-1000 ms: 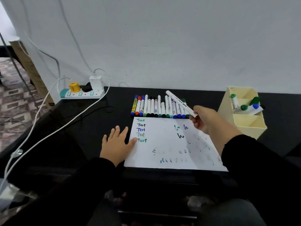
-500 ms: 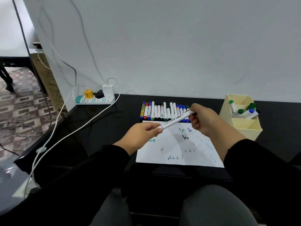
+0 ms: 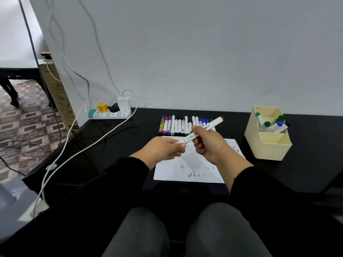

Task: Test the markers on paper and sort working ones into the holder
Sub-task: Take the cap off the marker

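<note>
A white marker (image 3: 213, 125) with a brownish far end is held slanted above the paper. My right hand (image 3: 207, 143) grips its barrel. My left hand (image 3: 165, 148) pinches its near end, where the cap is hidden by my fingers. Under both hands lies a white sheet of paper (image 3: 194, 169) with small coloured test scribbles. Behind it a row of markers (image 3: 178, 126) lies side by side on the black table. At the right stands a cream holder (image 3: 268, 143) with several green and blue capped markers (image 3: 272, 125) in its back compartment.
A white power strip (image 3: 109, 114) with plugs sits at the back left near the wall, and a white cable (image 3: 78, 143) runs from it across the table's left edge. A cardboard box (image 3: 59, 95) leans at the left. My knees are below the table's front edge.
My left hand left the paper and came up to pinch the marker's near end. My right hand lowered the marker toward it. The camera view rose and pulled back.
</note>
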